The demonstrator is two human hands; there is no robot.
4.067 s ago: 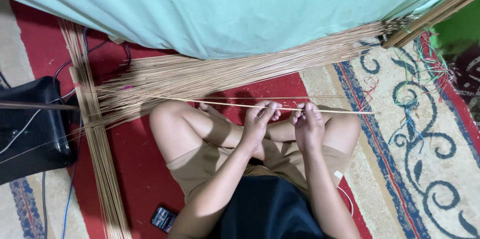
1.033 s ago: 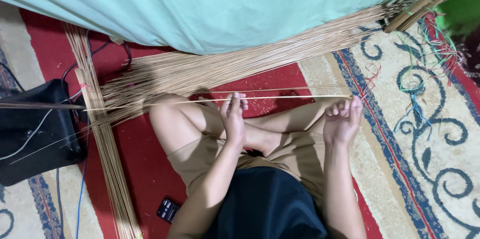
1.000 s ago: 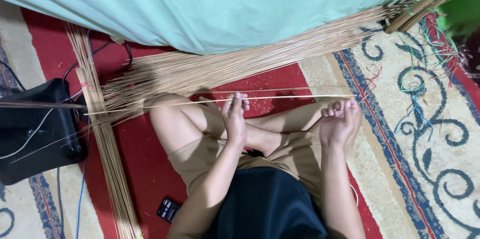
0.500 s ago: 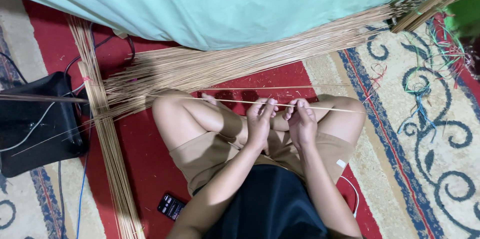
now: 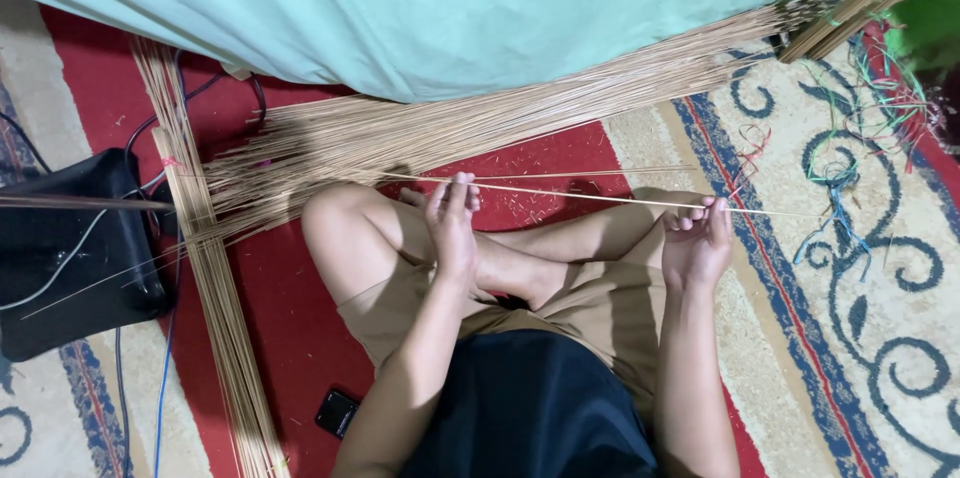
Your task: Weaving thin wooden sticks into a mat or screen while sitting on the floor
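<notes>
Hands are spreading apart since half a second ago: left hand (image 5: 452, 228) and right hand (image 5: 697, 243) each pinching, grip closed, one thin reed stick (image 5: 590, 197). Stick is lying across the knees, pointing toward 3 o'clock, reed bundle (image 5: 480, 128) spreading at 12 o'clock.

Even, moderately bright indoor light falls from above; colours are saturated. Soft shadows lie under the bent knees and beneath the teal cloth (image 5: 480, 8) along the upper frame. The black bag (image 5: 70, 258) at left is dark and nearly featureless. Focus is fairly sharp at centre; corners soften slightly, with mild wide-angle stretching. No glare appears.
</notes>
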